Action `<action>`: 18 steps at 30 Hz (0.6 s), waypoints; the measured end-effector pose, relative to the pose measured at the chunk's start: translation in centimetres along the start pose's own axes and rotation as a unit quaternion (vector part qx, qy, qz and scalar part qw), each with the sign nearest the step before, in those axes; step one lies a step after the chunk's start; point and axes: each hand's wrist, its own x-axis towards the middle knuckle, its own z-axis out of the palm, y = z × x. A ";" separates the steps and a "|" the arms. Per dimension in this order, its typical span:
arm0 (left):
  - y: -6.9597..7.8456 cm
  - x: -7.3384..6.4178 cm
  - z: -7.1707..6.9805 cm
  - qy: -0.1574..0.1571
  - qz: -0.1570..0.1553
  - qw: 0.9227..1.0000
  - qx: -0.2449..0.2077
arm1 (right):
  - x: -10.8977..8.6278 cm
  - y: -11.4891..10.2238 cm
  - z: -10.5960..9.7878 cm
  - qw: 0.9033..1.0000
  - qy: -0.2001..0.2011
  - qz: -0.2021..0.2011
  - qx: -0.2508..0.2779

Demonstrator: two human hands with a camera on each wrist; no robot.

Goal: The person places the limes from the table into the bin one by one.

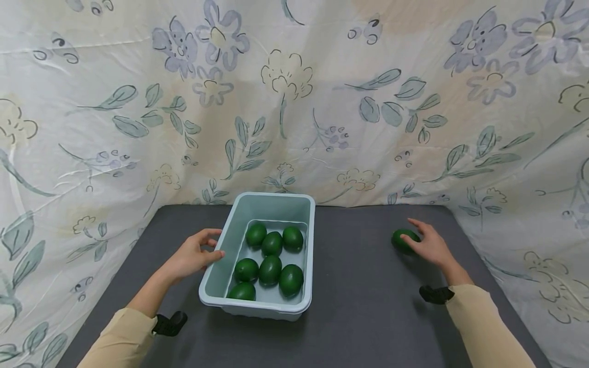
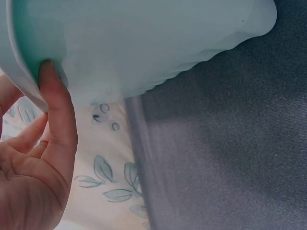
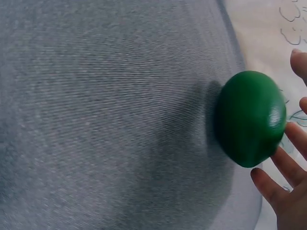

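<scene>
A pale blue plastic tub (image 1: 257, 205) stands left of centre on the dark table, several dark green oval fruits inside it. At its left side my left hand (image 1: 195, 255) holds the rim, thumb and fingers on either side of the edge; the left wrist view shows the tub's wall (image 2: 144, 43) close up. Far to the right lies one more smooth green oval fruit (image 3: 252, 120) on the tabletop. My right hand (image 1: 430, 245) reaches around that fruit with thumb and fingers spread, fingertips right at its surface in the right wrist view.
Dark grey cloth covers the table (image 1: 354, 306). A floral curtain (image 1: 322, 102) hangs along the back edge and down both sides. Black straps (image 1: 170, 324) sit at both wrists over beige sleeves.
</scene>
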 end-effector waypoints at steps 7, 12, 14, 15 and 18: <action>0.0 0.1 0.1 0.000 -0.001 1.000 0.002 | 0.1 1.0 1.0 1.000 0.002 -0.006 0.004; 0.0 0.1 0.0 0.001 -0.001 1.000 0.002 | 0.0 1.2 1.3 1.000 0.002 -0.009 0.006; 0.0 0.1 0.0 0.001 -0.001 1.000 0.002 | 0.0 1.2 1.3 1.000 0.002 -0.009 0.006; 0.0 0.1 0.0 0.001 -0.001 1.000 0.002 | -0.1 1.2 1.4 1.000 0.002 -0.008 0.006; -0.1 0.1 0.0 0.000 -0.001 1.000 0.001 | -0.2 1.3 1.5 1.000 0.005 -0.007 0.009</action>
